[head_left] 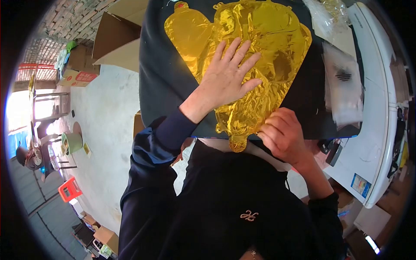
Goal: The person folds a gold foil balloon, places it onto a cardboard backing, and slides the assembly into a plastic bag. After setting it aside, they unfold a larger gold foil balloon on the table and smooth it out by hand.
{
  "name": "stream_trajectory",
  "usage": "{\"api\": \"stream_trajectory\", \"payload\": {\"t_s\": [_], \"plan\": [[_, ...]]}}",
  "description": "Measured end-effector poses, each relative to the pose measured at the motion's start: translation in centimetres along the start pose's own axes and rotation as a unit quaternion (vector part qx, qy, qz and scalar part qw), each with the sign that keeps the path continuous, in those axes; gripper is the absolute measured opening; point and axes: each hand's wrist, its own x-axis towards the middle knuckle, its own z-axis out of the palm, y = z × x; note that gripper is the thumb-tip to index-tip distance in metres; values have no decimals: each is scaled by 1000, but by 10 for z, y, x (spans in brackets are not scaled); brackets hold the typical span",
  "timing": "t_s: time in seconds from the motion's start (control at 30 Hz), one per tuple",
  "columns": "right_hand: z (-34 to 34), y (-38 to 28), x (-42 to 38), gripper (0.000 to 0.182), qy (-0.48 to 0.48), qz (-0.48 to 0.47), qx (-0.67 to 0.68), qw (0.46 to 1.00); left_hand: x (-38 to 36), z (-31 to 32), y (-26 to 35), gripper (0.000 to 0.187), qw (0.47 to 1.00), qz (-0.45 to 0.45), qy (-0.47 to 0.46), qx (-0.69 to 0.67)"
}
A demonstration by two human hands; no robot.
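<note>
A flat, crinkled gold foil balloon (277,39) with rounded lobes and small tabs lies on a black-covered table (162,82). My left hand (229,76) rests palm down across its middle, fingers spread and thumb out to the right. At the balloon's lower right edge, close to the table's near side, my right hand (284,132) is closed with its fingertips pinching the foil. The balloon's bottom tab (237,144) hangs past the table edge toward my body. What lies under my left palm is hidden.
Clear plastic bags (344,84) lie on the table's right side, with more clear wrapping (327,19) behind. A white appliance (368,130) stands close on the right. An open cardboard box (117,39) is at the left, and a person (32,156) sits far left.
</note>
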Motion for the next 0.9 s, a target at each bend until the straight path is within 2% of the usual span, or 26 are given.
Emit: {"api": "stream_trajectory", "payload": {"t_s": [0.13,0.23,0.27,0.37,0.4,0.57,0.73,0.9], "plan": [[6,-7,25,38,48,-8,-22,999,0,5,0,67,1000,-3,5,1],[21,-11,39,47,0,-16,15,1000,0,6,-1,68,1000,-5,1,4],[25,-12,36,64,-45,-16,13,999,-1,6,-1,68,1000,-5,-3,5],[29,-21,27,77,-91,-5,-20,996,0,4,0,69,1000,-6,-10,7],[30,-18,24,72,-98,-20,-34,994,0,2,1,69,1000,-7,-11,5],[32,-18,22,72,-97,-23,-43,994,0,2,1,70,1000,-9,-9,-13],[33,-17,20,73,-99,-33,-53,993,11,-24,9,75,1000,-26,5,7],[30,-18,23,79,-96,-20,-48,994,24,-19,1,71,1000,-14,3,-12]]}}
